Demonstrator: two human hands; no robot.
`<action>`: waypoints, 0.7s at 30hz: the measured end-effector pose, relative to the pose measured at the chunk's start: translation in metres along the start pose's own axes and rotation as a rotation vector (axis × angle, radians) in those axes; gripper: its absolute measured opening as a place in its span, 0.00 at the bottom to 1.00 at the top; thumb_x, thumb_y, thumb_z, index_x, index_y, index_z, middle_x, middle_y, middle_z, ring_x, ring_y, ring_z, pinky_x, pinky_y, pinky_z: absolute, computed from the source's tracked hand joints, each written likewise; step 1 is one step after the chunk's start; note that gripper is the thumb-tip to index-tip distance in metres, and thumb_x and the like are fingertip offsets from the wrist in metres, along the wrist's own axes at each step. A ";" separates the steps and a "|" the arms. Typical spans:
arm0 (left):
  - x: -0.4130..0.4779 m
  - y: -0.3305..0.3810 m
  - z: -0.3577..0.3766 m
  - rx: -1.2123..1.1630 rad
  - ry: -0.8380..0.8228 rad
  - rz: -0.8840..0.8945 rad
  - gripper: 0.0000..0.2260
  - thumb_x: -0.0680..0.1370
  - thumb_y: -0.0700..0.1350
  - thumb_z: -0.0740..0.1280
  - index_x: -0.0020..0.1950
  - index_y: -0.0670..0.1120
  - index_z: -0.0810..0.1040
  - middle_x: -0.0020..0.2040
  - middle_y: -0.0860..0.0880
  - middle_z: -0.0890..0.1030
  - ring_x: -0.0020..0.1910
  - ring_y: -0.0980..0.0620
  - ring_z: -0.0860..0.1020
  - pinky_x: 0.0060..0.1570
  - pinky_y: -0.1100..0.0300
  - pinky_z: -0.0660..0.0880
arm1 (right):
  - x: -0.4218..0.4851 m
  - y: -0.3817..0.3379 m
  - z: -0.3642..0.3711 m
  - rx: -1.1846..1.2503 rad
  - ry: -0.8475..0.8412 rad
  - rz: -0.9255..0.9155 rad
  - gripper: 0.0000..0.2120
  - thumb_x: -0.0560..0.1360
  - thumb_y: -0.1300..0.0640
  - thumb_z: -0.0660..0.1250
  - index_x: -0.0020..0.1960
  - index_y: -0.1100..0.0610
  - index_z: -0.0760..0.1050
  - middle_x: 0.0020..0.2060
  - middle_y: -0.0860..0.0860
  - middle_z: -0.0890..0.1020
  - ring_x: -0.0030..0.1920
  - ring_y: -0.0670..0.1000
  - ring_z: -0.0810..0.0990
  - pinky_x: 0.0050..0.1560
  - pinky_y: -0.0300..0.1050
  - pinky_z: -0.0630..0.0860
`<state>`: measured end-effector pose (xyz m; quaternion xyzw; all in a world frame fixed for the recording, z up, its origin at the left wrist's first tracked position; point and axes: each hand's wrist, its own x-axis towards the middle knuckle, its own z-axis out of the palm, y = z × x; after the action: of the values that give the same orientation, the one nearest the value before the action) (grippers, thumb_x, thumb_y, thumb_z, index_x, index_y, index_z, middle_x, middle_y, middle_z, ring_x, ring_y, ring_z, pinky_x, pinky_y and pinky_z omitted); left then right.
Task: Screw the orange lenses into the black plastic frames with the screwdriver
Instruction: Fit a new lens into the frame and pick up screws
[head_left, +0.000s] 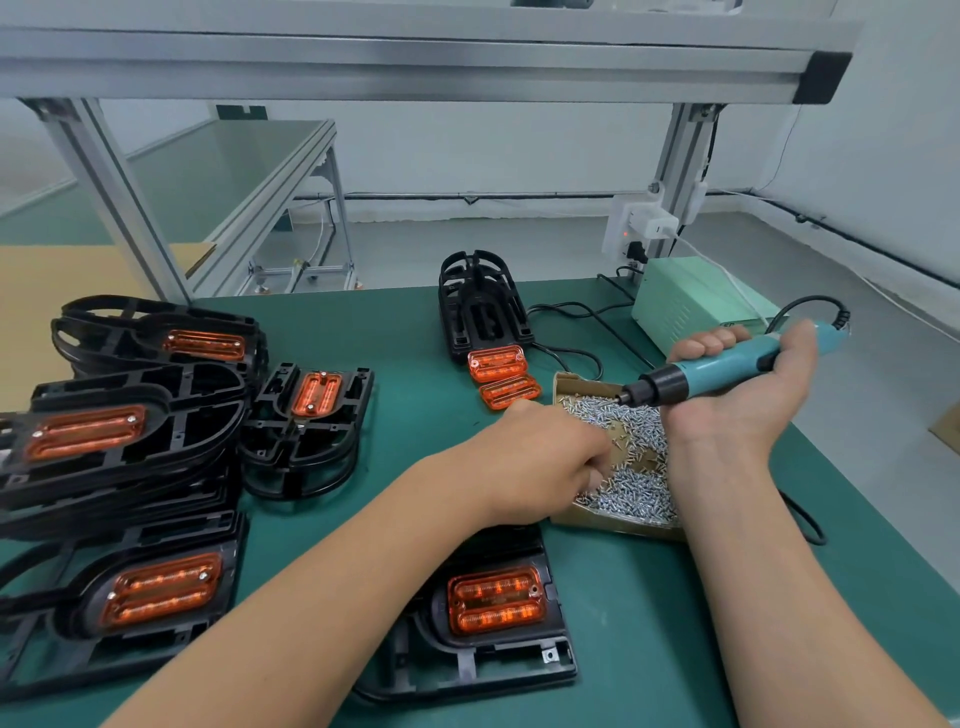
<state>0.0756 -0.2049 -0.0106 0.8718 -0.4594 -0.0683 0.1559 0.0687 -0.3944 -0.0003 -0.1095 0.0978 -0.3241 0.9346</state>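
A black plastic frame (509, 662) with an orange lens (496, 600) seated in it lies at the front of the green table, partly under my left forearm. My left hand (540, 462) reaches into a cardboard box of small silver screws (634, 467), fingers curled down among them; whether it pinches a screw is hidden. My right hand (748, 384) grips a teal electric screwdriver (722, 369) above the box, palm up, its black tip pointing left over the screws. Two loose orange lenses (501, 376) lie beyond the box.
Stacks of black frames with orange lenses (130, 415) fill the table's left side. A stack of bare frames (480, 306) stands at the back. A pale green power unit (691, 301) sits back right, its black cable (571, 332) trailing over the table. Aluminium posts rise behind.
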 end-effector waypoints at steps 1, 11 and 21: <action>-0.001 0.001 0.000 -0.006 -0.002 -0.003 0.04 0.84 0.47 0.67 0.52 0.52 0.82 0.47 0.55 0.84 0.52 0.52 0.78 0.69 0.45 0.66 | 0.000 0.000 0.000 -0.002 -0.001 0.003 0.18 0.80 0.44 0.71 0.43 0.57 0.72 0.34 0.51 0.74 0.31 0.50 0.74 0.33 0.42 0.74; -0.016 -0.001 -0.010 -0.161 0.020 -0.032 0.06 0.87 0.48 0.62 0.51 0.52 0.74 0.43 0.55 0.77 0.50 0.52 0.72 0.53 0.59 0.59 | 0.001 0.001 -0.001 -0.014 0.003 0.010 0.17 0.80 0.44 0.71 0.44 0.57 0.73 0.35 0.51 0.75 0.31 0.50 0.74 0.33 0.42 0.74; -0.056 -0.023 -0.022 -1.028 0.140 -0.284 0.07 0.82 0.45 0.62 0.45 0.48 0.76 0.41 0.48 0.82 0.39 0.51 0.81 0.37 0.58 0.77 | -0.006 0.009 0.000 -0.067 -0.037 0.042 0.18 0.80 0.44 0.71 0.44 0.57 0.73 0.35 0.51 0.74 0.32 0.50 0.73 0.34 0.43 0.73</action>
<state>0.0676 -0.1421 0.0014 0.7392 -0.2328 -0.2464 0.5820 0.0688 -0.3837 -0.0018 -0.1445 0.0935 -0.2988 0.9386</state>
